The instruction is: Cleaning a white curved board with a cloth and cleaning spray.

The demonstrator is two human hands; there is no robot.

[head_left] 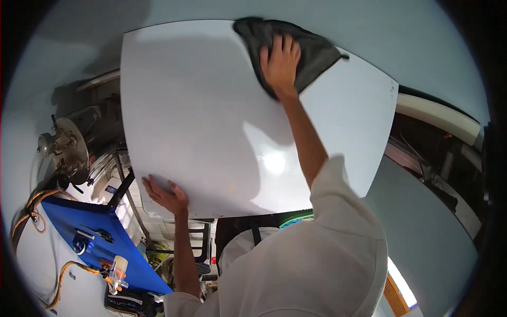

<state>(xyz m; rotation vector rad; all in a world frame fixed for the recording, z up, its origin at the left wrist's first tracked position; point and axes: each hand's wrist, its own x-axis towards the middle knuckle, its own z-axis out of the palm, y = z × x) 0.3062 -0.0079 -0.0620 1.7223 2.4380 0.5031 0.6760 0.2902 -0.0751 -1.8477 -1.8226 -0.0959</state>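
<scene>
A white tabletop [179,105] with a glossy surface fills the middle of the view. Over its far edge, right of centre, lies a dark grey cloth [322,53] with black edging and a small loop at its right corner. My right hand [282,66] presses flat on this cloth with spread fingers, the arm stretched far forward. At the near left corner, my left hand [166,195] rests on the bare tabletop, fingers apart and holding nothing. Light glares off the surface near the middle.
A blue side table [100,227] at lower left bears small tools and a clear plastic bottle [119,269]. Behind it stands a round metal machine part [68,148]. An orange hose [66,269] curls nearby. The pale wall [338,21] borders the tabletop's far edge.
</scene>
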